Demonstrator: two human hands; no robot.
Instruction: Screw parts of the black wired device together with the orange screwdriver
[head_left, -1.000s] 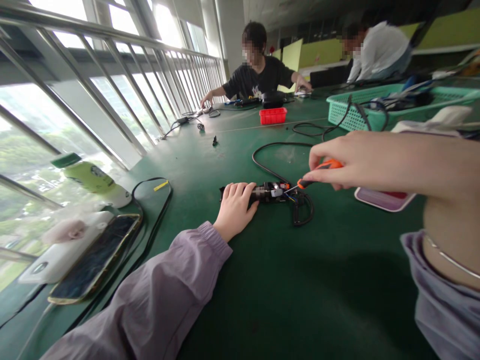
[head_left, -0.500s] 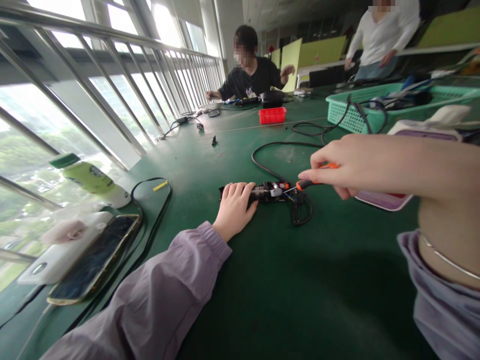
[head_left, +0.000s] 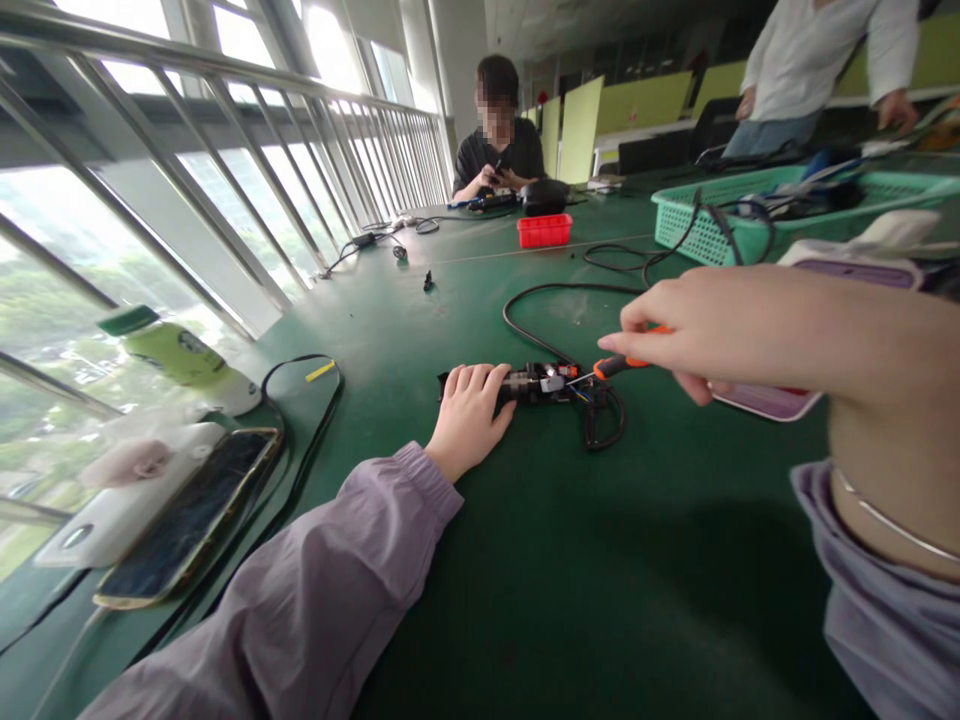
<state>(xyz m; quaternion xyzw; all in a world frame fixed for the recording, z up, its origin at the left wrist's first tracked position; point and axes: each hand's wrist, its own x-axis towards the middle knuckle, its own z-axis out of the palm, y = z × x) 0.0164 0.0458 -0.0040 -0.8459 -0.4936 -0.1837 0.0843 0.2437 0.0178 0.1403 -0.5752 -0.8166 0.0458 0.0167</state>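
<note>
A black corded device (head_left: 529, 386) lies on the green table, its right part opened so that metal pieces and thin coloured wires show. My left hand (head_left: 469, 418) is closed over its left end, pressing it against the tabletop. In my right hand (head_left: 694, 330) is a screwdriver (head_left: 616, 366) with an orange and black handle, tilted down to the left. Its tip meets the device's exposed section next to the grey piece; the exact contact point is too small to tell. A black cable loop (head_left: 619, 425) hangs off the device's right end.
A red basket (head_left: 544, 231) and a green basket (head_left: 720, 225) stand farther back. On the left are a bottle (head_left: 180, 360), a phone (head_left: 191, 520) and a black cable (head_left: 304, 470). One co-worker (head_left: 499, 140) sits opposite; another person (head_left: 821, 75) stands at the far right.
My right hand's fingers have shifted slightly on the screwdriver handle; my left hand stays put. The seated co-worker has brought both hands together, and the standing person has moved right.
</note>
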